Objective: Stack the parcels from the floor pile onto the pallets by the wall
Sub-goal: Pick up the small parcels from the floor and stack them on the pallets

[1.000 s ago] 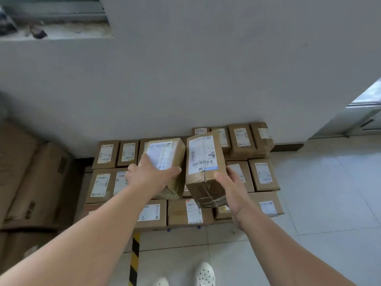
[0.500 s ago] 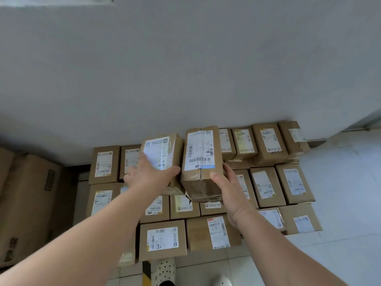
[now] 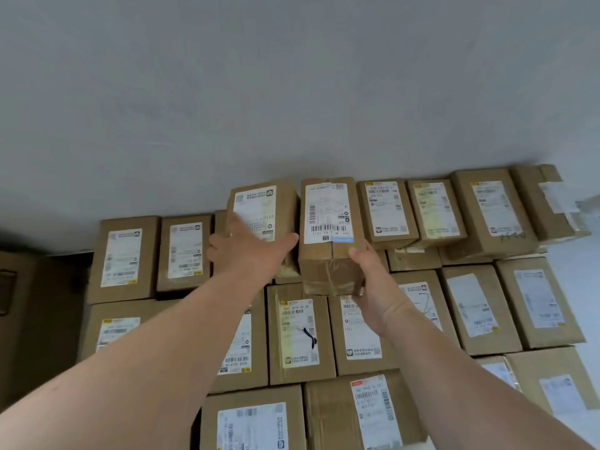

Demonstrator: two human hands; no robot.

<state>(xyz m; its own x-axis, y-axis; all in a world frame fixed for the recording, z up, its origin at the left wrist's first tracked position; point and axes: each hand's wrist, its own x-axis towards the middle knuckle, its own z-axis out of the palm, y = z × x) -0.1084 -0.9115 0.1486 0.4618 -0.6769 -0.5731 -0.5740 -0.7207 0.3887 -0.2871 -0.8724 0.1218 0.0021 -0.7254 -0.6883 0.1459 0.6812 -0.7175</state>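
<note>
My left hand [image 3: 246,254] grips a brown parcel with a white label [image 3: 259,216], held against the wall in the back row. My right hand [image 3: 376,287] grips a second brown parcel with a barcode label [image 3: 328,228] from its lower right side. Both parcels are side by side, in line with the upper back-row parcels [image 3: 386,212] to the right. Below them lie the stacked parcels [image 3: 298,332] in rows. The pallets are hidden under the boxes.
A grey wall [image 3: 292,92] rises right behind the stack. Large brown cartons [image 3: 35,319] stand at the left. Pale tiled floor [image 3: 581,264] shows at the right edge. Lower back-row parcels [image 3: 185,251] sit left of my hands.
Both hands have carried their parcels forward and down to the back row by the wall. I have stepped closer, so the stack fills more of the view.
</note>
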